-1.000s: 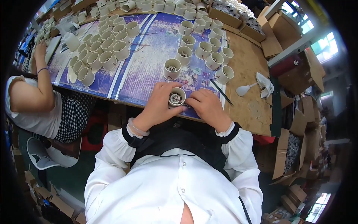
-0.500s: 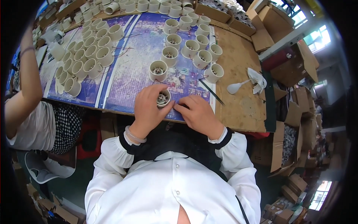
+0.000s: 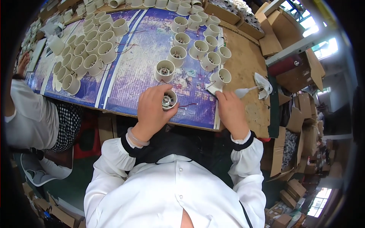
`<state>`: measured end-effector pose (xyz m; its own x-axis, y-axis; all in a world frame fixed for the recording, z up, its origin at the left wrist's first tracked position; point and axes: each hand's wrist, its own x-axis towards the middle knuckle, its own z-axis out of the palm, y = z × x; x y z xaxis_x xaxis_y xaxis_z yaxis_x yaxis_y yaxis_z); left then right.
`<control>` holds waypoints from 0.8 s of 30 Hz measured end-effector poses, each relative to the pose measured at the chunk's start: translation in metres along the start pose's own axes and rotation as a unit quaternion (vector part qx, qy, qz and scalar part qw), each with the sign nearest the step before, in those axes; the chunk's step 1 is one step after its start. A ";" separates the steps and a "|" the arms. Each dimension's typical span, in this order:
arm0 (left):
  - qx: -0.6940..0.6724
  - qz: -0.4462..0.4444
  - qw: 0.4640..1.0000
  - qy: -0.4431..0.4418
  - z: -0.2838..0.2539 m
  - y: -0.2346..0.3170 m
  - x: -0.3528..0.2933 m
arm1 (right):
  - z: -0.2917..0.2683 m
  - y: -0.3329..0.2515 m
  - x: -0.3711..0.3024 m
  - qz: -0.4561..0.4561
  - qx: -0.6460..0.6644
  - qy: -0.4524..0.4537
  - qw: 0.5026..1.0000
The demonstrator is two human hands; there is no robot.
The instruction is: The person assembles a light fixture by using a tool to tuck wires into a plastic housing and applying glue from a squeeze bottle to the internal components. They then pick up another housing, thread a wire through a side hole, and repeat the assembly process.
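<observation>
Gripping pale cup (image 3: 170,100), left hand (image 3: 153,107) half-curled

Here's the cream cup (image 3: 174,97), open end up, metal parts (image 3: 166,101) showing inside, thin wires (image 3: 189,105) trailing out to its right; farther right, the slim dark stick (image 3: 211,92) slants, partly hidden.

This looks like a small assembly workshop. Dozens of matching cream cylindrical housings (image 3: 108,54), many with wires and small metal parts inside, stand in rows on the tabletop (image 3: 131,85). A co-worker (image 3: 32,114) is at the tabletop's left end. To the right of the tabletop, an open cardboard carton (image 3: 278,150) holds heaped small grey parts (image 3: 291,147), and more cardboard boxes (image 3: 298,190) are piled farther right.
</observation>
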<state>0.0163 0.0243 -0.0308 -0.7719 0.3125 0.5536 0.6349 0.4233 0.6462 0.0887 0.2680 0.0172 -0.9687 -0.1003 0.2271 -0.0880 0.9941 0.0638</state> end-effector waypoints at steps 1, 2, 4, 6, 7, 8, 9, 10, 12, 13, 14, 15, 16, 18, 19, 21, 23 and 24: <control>0.003 -0.004 1.000 0.001 0.000 -0.001 0.000 | -0.005 0.002 -0.001 -0.011 0.011 0.001 1.000; 0.002 -0.003 1.000 0.001 0.000 -0.001 0.000 | -0.011 0.004 -0.002 -0.021 0.023 0.003 1.000; 0.000 -0.002 1.000 -0.002 0.001 -0.001 -0.001 | -0.021 0.000 -0.001 -0.033 0.037 0.003 0.999; 0.001 -0.004 1.000 -0.002 0.000 -0.003 -0.001 | -0.035 -0.004 0.003 -0.023 0.074 -0.013 0.997; 0.000 -0.004 1.000 -0.002 0.001 -0.003 -0.001 | -0.038 -0.005 0.004 -0.016 0.092 -0.020 0.995; -0.002 -0.003 1.000 -0.002 0.001 -0.003 -0.001 | -0.038 -0.004 0.003 -0.016 0.091 -0.021 0.996; -0.003 -0.002 1.000 -0.002 0.001 -0.003 -0.001 | -0.036 -0.002 0.002 -0.002 0.055 -0.051 0.997; -0.003 -0.002 1.000 -0.005 0.000 -0.003 -0.002 | -0.035 0.000 0.000 0.013 0.019 -0.081 0.996; 0.000 -0.003 1.000 -0.007 0.001 -0.003 -0.002 | -0.039 0.007 -0.002 0.025 -0.018 -0.111 0.993; 0.001 -0.005 1.000 -0.006 0.000 -0.003 -0.002 | -0.044 0.012 -0.004 0.013 -0.024 -0.091 0.995; 0.001 -0.004 1.000 -0.004 -0.001 -0.004 -0.002 | -0.051 0.016 -0.006 0.000 -0.030 -0.072 0.997; 0.002 -0.003 1.000 -0.003 -0.002 -0.004 -0.002 | -0.056 0.017 -0.005 -0.013 -0.035 -0.052 0.998; 0.001 -0.002 1.000 -0.003 -0.001 -0.004 -0.002 | -0.060 0.015 -0.003 -0.012 -0.034 -0.053 0.998; 0.001 0.003 1.000 -0.004 0.000 -0.004 -0.002 | -0.064 0.001 0.007 0.042 0.171 0.052 0.983; 0.002 0.008 1.000 -0.003 0.000 -0.004 -0.002 | -0.062 -0.007 0.012 0.069 0.271 0.104 0.955; 0.003 0.013 1.000 -0.003 0.001 -0.004 -0.002 | -0.048 -0.030 0.024 0.073 0.375 0.095 0.919; -0.001 0.015 1.000 -0.002 0.001 -0.003 0.000 | -0.031 -0.045 0.036 0.074 0.474 0.084 0.873; -0.002 0.015 1.000 -0.001 0.001 -0.003 0.000 | -0.019 -0.048 0.041 0.049 0.459 0.069 0.885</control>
<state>0.0143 0.0236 -0.0329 -0.7522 0.3265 0.5723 0.6583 0.4104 0.6311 0.0581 0.2153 0.0419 -0.9503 0.0477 0.3077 -0.2169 0.6074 -0.7642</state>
